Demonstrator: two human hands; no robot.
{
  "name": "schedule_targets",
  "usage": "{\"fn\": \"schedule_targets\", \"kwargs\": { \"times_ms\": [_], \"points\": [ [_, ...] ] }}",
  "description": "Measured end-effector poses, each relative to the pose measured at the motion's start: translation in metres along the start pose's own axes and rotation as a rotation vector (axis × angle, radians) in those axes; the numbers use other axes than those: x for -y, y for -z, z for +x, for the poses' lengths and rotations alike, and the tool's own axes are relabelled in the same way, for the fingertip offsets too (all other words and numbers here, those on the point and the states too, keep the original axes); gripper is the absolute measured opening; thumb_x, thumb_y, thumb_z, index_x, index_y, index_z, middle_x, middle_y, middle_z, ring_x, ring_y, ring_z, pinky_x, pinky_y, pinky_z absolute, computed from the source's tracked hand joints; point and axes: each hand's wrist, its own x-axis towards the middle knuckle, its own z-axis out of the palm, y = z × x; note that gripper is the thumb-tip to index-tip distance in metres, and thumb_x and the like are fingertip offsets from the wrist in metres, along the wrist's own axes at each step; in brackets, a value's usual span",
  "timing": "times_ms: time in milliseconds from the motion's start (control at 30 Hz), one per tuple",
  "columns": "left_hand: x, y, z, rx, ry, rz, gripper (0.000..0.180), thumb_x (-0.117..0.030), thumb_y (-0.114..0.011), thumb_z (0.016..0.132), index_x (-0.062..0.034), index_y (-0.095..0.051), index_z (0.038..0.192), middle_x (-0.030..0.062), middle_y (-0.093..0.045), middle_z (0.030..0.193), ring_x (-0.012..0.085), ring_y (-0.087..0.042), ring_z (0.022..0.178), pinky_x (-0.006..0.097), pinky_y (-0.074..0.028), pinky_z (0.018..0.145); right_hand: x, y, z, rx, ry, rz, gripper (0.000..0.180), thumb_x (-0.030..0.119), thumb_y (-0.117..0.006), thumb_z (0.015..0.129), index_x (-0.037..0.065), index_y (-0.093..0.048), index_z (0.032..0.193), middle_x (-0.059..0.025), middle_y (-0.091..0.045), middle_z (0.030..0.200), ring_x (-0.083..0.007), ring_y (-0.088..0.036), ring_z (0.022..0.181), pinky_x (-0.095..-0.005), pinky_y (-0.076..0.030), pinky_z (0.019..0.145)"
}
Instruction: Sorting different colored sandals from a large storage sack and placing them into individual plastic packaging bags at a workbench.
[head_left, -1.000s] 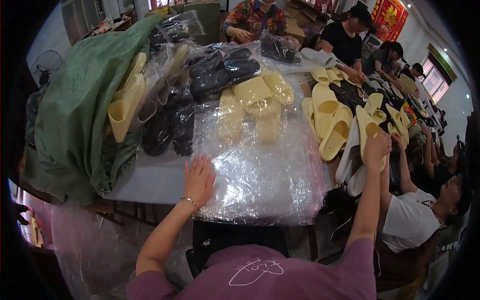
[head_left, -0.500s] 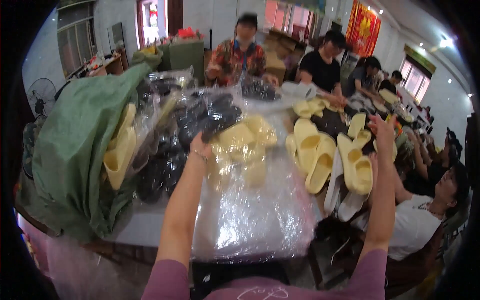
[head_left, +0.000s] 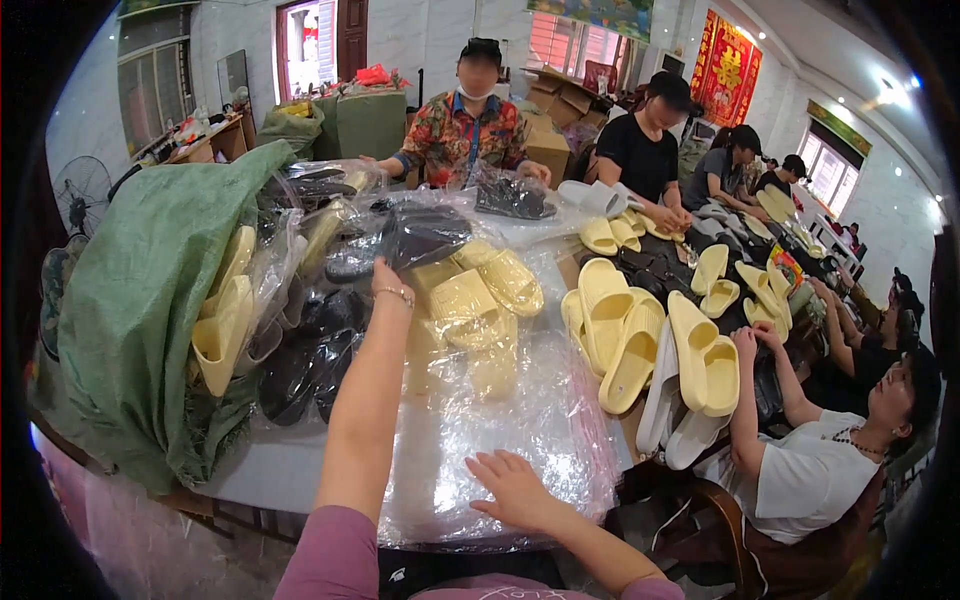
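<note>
My left hand (head_left: 392, 280) reaches across the table, its fingers closed on the near edge of a clear bag of black slippers (head_left: 428, 234). Part of its grip is hidden behind the hand. Just right of it lie yellow slippers in clear plastic (head_left: 472, 305), on top of a stack of clear plastic bags (head_left: 450, 450). Over the front of that stack, my right hand (head_left: 515, 490) is open and holds nothing, fingers spread. More bagged black slippers (head_left: 310, 365) lie left of my left forearm.
A green woven sack (head_left: 160, 290) with yellow slippers (head_left: 228, 330) at its mouth stands at left. Loose yellow slippers (head_left: 625, 330) and white ones (head_left: 690, 435) line the right side. A co-worker in white (head_left: 815, 460) sits close at right; others work along the far side.
My right hand has come back from beside the loose yellow slippers on the right to the front of the plastic stack. My left hand has shifted slightly left and away from me.
</note>
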Motion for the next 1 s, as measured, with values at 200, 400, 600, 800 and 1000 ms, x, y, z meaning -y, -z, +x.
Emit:
{"fn": "schedule_targets", "kwargs": {
  "times_ms": [200,400,600,800,1000],
  "points": [
    [-0.058,-0.055,-0.123,0.502,0.066,-0.049,0.025,-0.023,-0.048,0.089,-0.0046,-0.058,0.103,0.0108,-0.066,0.100,0.0252,-0.064,0.089,0.040,-0.054,0.078,-0.012,-0.025,-0.003,0.001,-0.067,-0.043,0.066,0.045,-0.060,0.084,0.010,-0.042,0.136,-0.0137,-0.041,0.139,-0.0360,-0.034,0.129,-0.0468,-0.027,0.106],
    [-0.128,-0.036,-0.219,1.037,0.308,0.141,0.020,-0.019,-0.049,0.092,-0.0036,-0.062,0.094,0.0081,-0.069,0.093,0.0179,-0.067,0.081,0.033,-0.056,0.072,-0.025,-0.016,-0.004,-0.151,-0.113,0.445,0.058,0.036,-0.059,0.087,0.005,-0.043,0.133,-0.0161,-0.044,0.135,-0.0330,-0.038,0.128,-0.0440,-0.028,0.107],
    [-0.149,-0.010,-0.223,1.151,0.443,0.957,0.015,-0.015,-0.059,0.089,-0.0022,-0.062,0.095,0.0068,-0.068,0.086,0.0132,-0.067,0.074,0.026,-0.056,0.067,-0.034,0.062,-0.025,-0.477,0.087,2.293,0.064,0.045,-0.044,0.095,0.002,-0.033,0.140,-0.0137,-0.042,0.140,-0.0272,-0.040,0.130,-0.0426,-0.033,0.108],
    [-0.096,-0.021,-0.224,1.323,0.431,1.762,0.059,-0.029,-0.065,0.086,-0.0015,-0.041,0.133,0.0121,-0.060,0.115,0.0133,-0.060,0.098,0.031,-0.052,0.079,-0.002,0.011,-0.070,-0.618,-0.120,1.852,0.055,0.030,-0.047,0.096,0.016,-0.025,0.145,-0.0061,-0.035,0.145,-0.0249,-0.037,0.132,-0.0448,-0.036,0.105],
    [-0.083,0.017,-0.210,1.294,-1.193,1.821,0.046,-0.027,-0.058,0.088,-0.0050,-0.048,0.127,0.0194,-0.056,0.119,0.0355,-0.054,0.107,0.040,-0.044,0.092,0.001,0.002,-0.093,-0.878,-0.519,0.724,0.054,0.006,-0.058,0.086,0.010,-0.038,0.136,-0.0091,-0.042,0.136,-0.0199,-0.044,0.121,-0.0338,-0.038,0.099]
  ]
}}
